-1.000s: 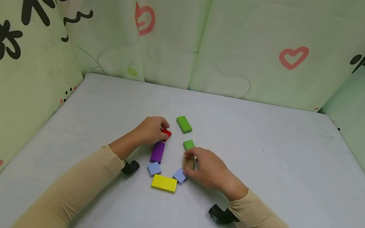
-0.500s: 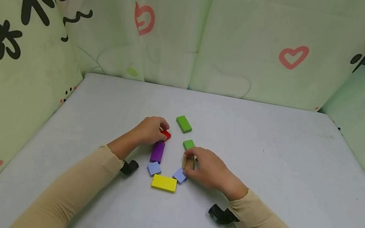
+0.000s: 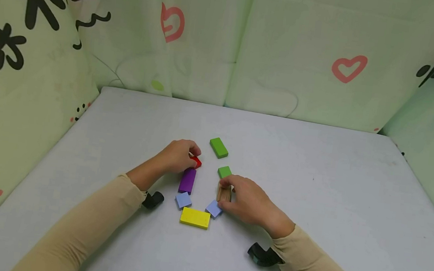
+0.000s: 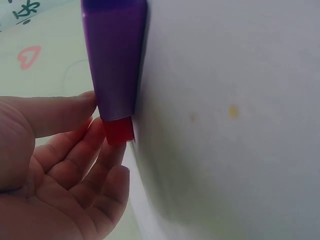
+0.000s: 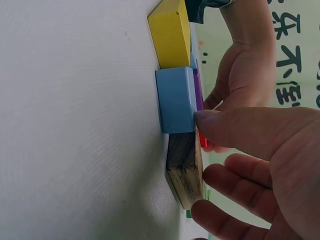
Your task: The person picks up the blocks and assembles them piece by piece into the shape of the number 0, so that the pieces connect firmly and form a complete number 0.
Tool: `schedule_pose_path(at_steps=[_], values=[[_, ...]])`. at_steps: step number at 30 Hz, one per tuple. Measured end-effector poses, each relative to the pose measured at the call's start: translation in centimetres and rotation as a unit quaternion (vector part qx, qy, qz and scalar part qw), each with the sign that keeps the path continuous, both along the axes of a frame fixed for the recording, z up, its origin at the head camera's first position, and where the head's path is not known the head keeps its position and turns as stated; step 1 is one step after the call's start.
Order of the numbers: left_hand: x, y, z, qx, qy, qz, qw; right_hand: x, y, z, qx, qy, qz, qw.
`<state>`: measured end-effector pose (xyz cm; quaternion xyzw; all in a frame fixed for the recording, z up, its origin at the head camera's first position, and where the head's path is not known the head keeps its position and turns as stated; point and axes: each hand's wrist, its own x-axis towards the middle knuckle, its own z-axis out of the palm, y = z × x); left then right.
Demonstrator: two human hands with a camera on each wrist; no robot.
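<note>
My left hand [image 3: 180,154] pinches a small red block [image 3: 197,162] at the far end of a purple block [image 3: 187,181]. In the left wrist view, the red block [image 4: 119,131] shows just beyond the purple one, with fingertips at its far side. My right hand [image 3: 251,199] spans a brown wooden block [image 3: 224,193], index finger at its far end and thumb by the right light-blue block [image 3: 214,209]. The right wrist view shows the wooden block [image 5: 184,170] lying against the blue block [image 5: 176,100]. A short green block [image 3: 224,171] lies just beyond the right fingers.
A yellow block [image 3: 195,218] joins the near ends of the two rows, beside the left light-blue block [image 3: 183,200]. Another green block [image 3: 218,148] lies farther back. All rest on a white table [image 3: 319,166] with printed cloth walls [image 3: 292,50] around it.
The red block has shifted slightly left and turned a little in my left fingers. My right hand and the other blocks stay where they were.
</note>
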<state>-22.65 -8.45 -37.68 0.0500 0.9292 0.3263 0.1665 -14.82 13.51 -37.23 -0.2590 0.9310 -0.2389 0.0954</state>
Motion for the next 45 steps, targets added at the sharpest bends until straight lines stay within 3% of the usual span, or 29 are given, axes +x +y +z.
schedule_pose_path(at_steps=[45], values=[[0.25,0.01,0.05,-0.013,0.023,-0.001,0.9996,-0.12,0.05,-0.15,-0.004,0.004,0.004,1.0]])
